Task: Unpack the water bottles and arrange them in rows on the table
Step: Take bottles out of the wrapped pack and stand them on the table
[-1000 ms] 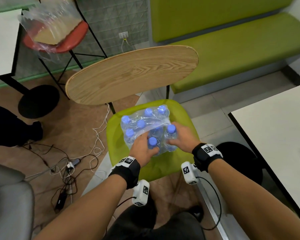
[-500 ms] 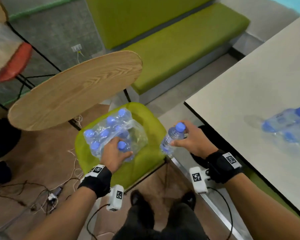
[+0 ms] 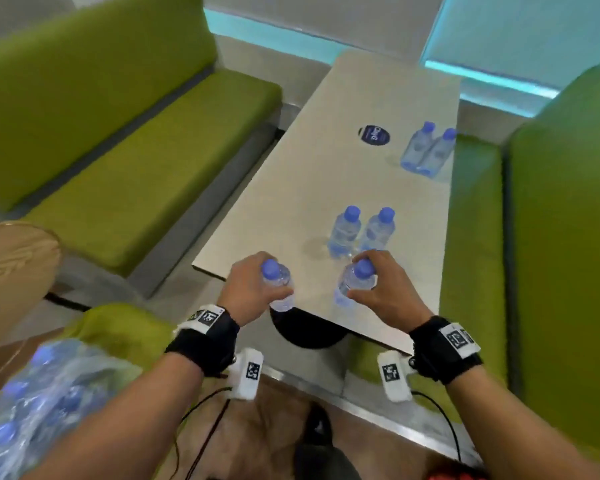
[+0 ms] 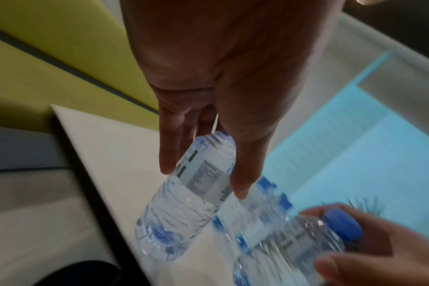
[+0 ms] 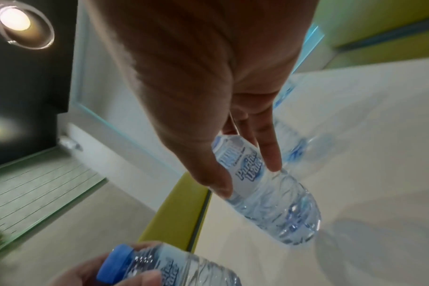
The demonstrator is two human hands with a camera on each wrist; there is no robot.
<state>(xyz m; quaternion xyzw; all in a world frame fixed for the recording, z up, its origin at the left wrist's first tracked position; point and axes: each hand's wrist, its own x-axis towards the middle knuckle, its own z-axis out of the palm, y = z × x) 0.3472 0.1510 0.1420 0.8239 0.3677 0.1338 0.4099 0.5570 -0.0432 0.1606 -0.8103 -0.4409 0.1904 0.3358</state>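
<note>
My left hand [image 3: 253, 289] grips a clear water bottle with a blue cap [image 3: 278, 285] from above, over the near edge of the pale table [image 3: 312, 174]. My right hand [image 3: 378, 289] grips a second bottle [image 3: 352, 284] the same way, above the table near its front edge. In the left wrist view the left bottle [image 4: 184, 205] hangs tilted over the table corner. The right wrist view shows the right bottle [image 5: 269, 191] just above the tabletop. Two bottles [image 3: 359, 230] stand side by side behind my hands, and two more [image 3: 426, 150] stand near the far right edge. The plastic-wrapped pack [image 3: 39, 403] lies at the lower left.
Green benches [image 3: 136, 150] flank the table on both sides. A dark round sticker [image 3: 373, 134] lies on the tabletop. The wooden chair back [image 3: 11, 271] is at the left. A black table base [image 3: 305, 330] and cables are below.
I have turned from the chair to the table. My left hand has lifted a bottle out of the pack, and both hands have carried their bottles over the table's near edge.
</note>
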